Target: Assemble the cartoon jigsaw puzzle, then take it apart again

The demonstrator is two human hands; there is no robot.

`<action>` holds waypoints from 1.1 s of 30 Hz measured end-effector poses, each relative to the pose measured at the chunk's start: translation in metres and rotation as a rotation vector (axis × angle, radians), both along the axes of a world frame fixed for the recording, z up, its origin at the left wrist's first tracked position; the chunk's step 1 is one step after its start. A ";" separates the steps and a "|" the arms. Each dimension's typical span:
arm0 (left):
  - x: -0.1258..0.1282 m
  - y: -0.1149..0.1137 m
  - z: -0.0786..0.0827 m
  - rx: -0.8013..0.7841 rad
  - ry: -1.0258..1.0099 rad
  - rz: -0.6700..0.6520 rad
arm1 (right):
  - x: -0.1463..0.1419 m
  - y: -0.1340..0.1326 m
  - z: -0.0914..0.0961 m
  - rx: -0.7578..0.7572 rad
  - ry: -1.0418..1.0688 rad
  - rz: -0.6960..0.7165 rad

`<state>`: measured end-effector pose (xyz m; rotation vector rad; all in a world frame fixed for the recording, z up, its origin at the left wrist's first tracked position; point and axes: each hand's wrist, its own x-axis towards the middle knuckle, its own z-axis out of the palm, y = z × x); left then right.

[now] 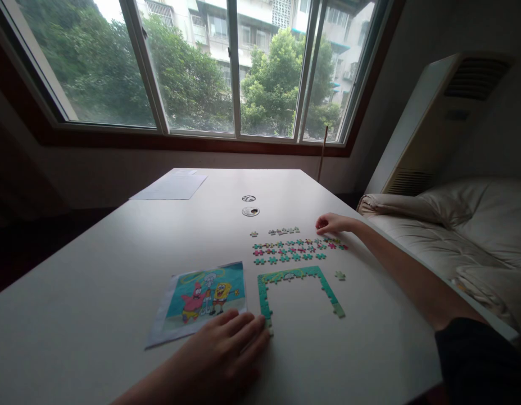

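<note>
A partly joined green puzzle frame point(294, 281) lies on the white table point(117, 270), its near side still without pieces. My left hand point(226, 351) lies flat and open on the table, fingertips touching the frame's near left corner and the edge of a cartoon reference picture point(201, 298). Rows of loose puzzle pieces point(291, 250) lie beyond the frame. My right hand point(331, 224) reaches to the far right end of those rows, fingers curled down onto the pieces; whether it holds one is hidden. A single piece point(340, 275) sits right of the frame.
A sheet of paper point(171, 185) lies at the table's far left. Two round cable grommets point(250, 205) sit mid-table. A large window point(226, 67) runs behind. A cushioned sofa point(462, 225) and a white standing unit point(429, 124) are to the right.
</note>
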<state>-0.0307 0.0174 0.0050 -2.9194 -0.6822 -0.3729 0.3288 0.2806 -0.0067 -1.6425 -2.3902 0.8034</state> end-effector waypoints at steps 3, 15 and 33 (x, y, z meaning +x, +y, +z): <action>0.001 0.000 0.000 -0.009 0.002 -0.002 | 0.001 0.001 0.001 -0.009 0.008 -0.019; 0.003 0.000 0.003 -0.009 0.069 -0.003 | 0.006 -0.031 0.022 -0.043 0.136 0.021; 0.001 0.000 -0.002 0.042 0.076 0.000 | 0.021 -0.134 0.019 -0.248 0.085 0.218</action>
